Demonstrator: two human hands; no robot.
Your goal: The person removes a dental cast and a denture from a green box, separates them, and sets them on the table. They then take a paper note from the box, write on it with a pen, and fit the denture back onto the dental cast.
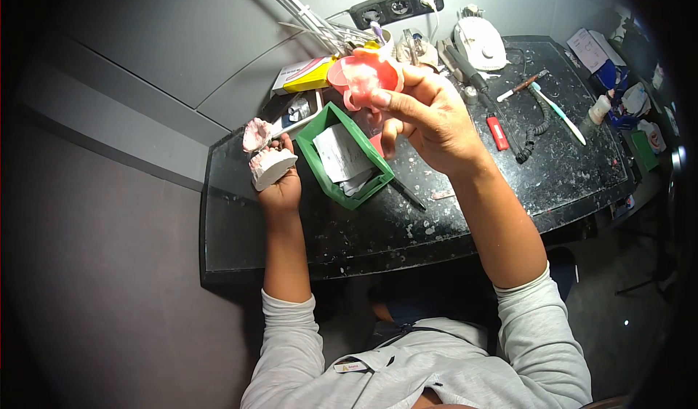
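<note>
Over the left end of the black bench (451, 220), I have my left hand (282, 191) curled around a white dental cast (274, 167), its fingertips showing behind. A pink-and-white piece (257, 135) sits just above the cast; from my feed I can't tell what supports it. Next comes the green box (353, 193) with papers (340, 153) inside. Right of that, raised above the bench, my right hand (440, 122) pinches a glossy pink shell (369, 74) between thumb and fingers.
</note>
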